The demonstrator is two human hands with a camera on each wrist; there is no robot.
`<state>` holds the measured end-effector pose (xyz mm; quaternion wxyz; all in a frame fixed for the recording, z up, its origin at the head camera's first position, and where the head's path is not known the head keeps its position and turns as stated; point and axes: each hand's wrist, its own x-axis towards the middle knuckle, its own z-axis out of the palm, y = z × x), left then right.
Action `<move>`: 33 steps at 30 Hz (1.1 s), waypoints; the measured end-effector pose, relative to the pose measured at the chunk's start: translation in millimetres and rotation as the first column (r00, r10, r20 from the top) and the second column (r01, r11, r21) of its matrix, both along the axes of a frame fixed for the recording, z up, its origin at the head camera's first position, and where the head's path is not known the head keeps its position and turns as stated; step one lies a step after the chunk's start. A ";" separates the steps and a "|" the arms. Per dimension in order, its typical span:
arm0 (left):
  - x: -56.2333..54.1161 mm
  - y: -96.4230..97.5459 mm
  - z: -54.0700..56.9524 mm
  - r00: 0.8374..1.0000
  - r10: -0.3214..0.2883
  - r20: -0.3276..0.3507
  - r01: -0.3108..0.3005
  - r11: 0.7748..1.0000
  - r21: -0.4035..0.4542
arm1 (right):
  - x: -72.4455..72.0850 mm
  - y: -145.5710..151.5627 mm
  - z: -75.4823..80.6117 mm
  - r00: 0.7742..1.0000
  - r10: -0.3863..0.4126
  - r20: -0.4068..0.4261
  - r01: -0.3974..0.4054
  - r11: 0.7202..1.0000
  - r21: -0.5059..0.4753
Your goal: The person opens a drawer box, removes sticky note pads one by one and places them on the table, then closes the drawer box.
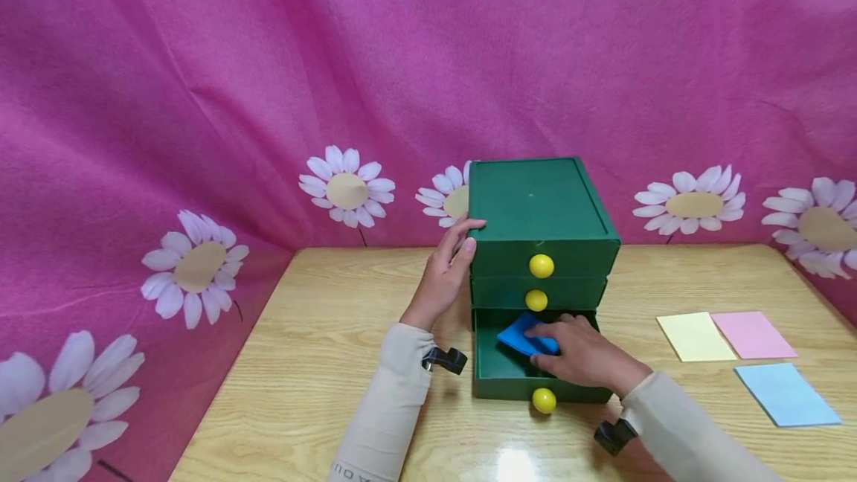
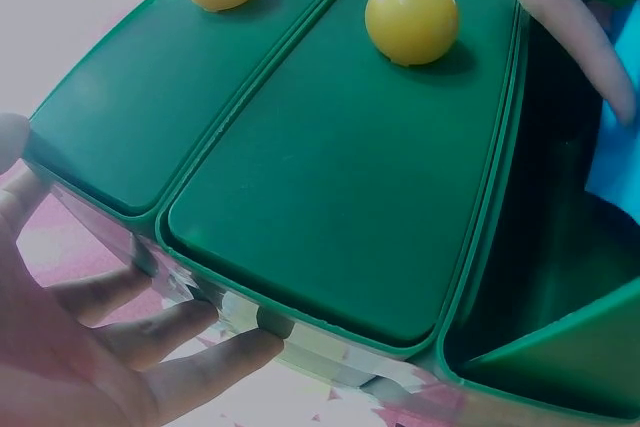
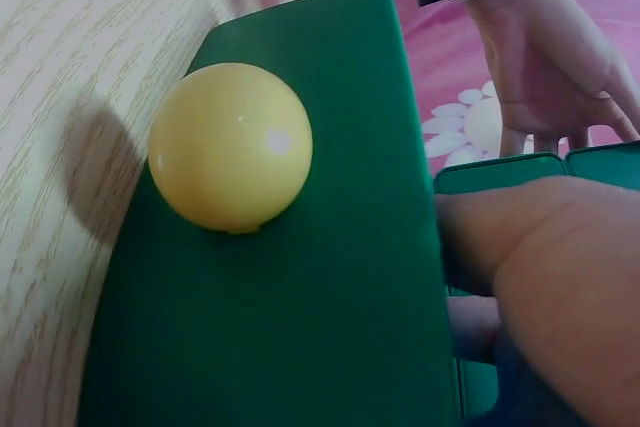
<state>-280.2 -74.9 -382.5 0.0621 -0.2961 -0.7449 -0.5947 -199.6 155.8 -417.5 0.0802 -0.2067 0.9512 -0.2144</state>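
A green cabinet (image 1: 535, 199) with three drawers and yellow round knobs stands on the table. Its bottom drawer (image 1: 492, 367) is pulled out, while the upper two are closed. My left hand (image 1: 442, 274) rests against the cabinet's left side near the top front corner, fingers extended along the side in the left wrist view. My right hand (image 1: 582, 348) reaches into the bottom drawer and pinches a flat blue piece, like a sticky-note pad (image 1: 518, 335), between thumb and fingers. The pad lies tilted, and my hand hides its right part.
To the right of the cabinet lie a pale yellow pad (image 1: 696, 337), a pink pad (image 1: 754, 335) and a light blue pad (image 1: 786, 394) on the wooden table (image 1: 321, 333). Behind hangs a magenta cloth (image 1: 402, 58) with white flowers.
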 end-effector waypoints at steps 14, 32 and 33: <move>0.1 -0.2 0.7 1.000 -0.005 -0.019 0.005 1.000 0.001 | 9.9 7.2 9.7 0.998 -0.047 -0.031 0.045 0.997 -0.069; -6.1 0.9 -8.1 1.000 0.009 -0.019 -0.009 1.000 0.000 | 20.1 12.1 18.7 0.991 -0.130 0.039 0.132 0.989 -0.063; -6.1 0.6 -8.3 1.000 0.008 -0.017 -0.008 1.000 0.001 | 20.8 11.9 18.7 0.990 -0.134 0.041 0.136 0.989 -0.060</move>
